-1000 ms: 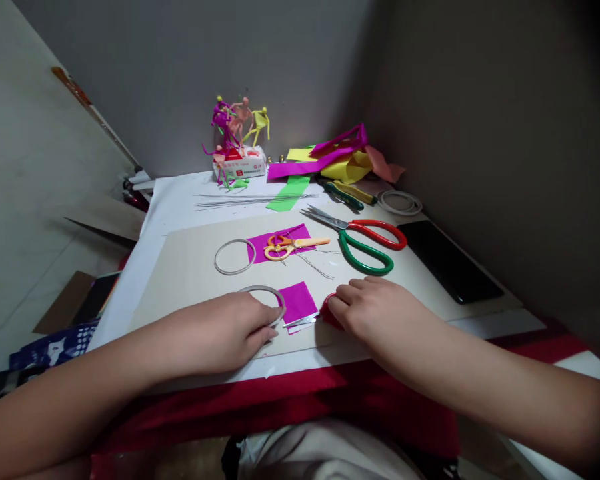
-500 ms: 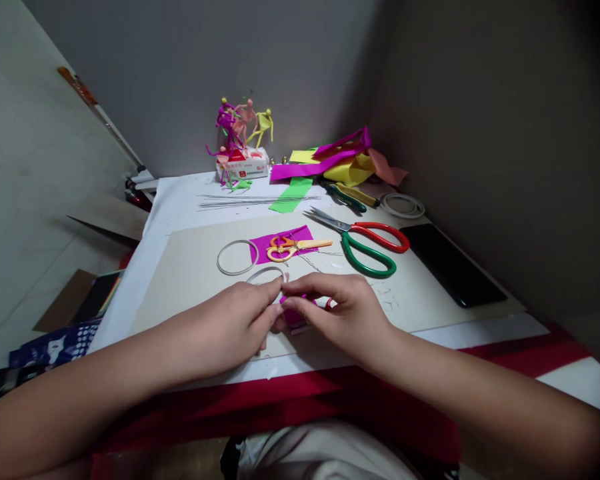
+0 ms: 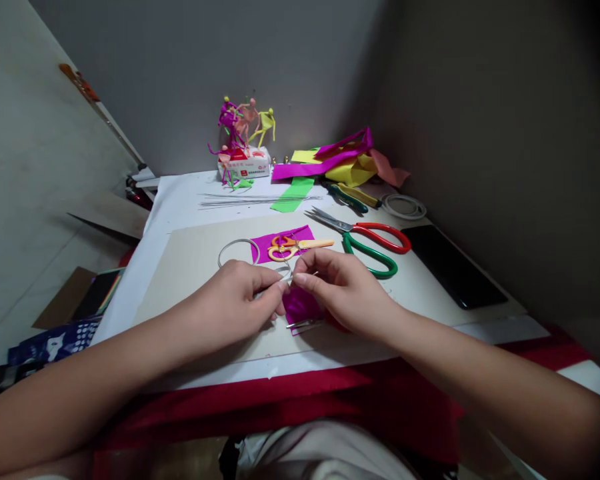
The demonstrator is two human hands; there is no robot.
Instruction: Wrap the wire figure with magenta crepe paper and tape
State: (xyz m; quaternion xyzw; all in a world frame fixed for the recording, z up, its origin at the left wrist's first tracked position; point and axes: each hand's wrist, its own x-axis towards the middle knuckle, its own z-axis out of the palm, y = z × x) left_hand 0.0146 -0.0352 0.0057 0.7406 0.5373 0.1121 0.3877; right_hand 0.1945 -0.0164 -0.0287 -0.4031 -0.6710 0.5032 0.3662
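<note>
My left hand (image 3: 240,300) pinches a thin pale strip (image 3: 282,272) over the middle of the board. My right hand (image 3: 343,283) has its thumb and forefinger closed at the strip's right end, beside a fine wire; exactly what these fingertips grip is too small to tell. Under the hands lies a magenta paper piece (image 3: 300,307) with a small metal tool (image 3: 305,324) on it. Just beyond, small orange scissors (image 3: 300,245) rest on another magenta piece (image 3: 261,247). A pale ring (image 3: 220,253) lies behind my left hand, partly covered by it.
Large scissors with red and green handles (image 3: 380,230) lie right of centre, a black phone (image 3: 453,267) further right. At the back are paper strips (image 3: 313,167), pliers (image 3: 350,199), a pale coil (image 3: 404,207), wires (image 3: 245,201) and paper figures on a small white pack (image 3: 255,165).
Both hands have moved slightly away from me, and my right hand has lifted off the lower magenta paper. That paper and the metal tool now show more. My left hand now overlaps the ring.
</note>
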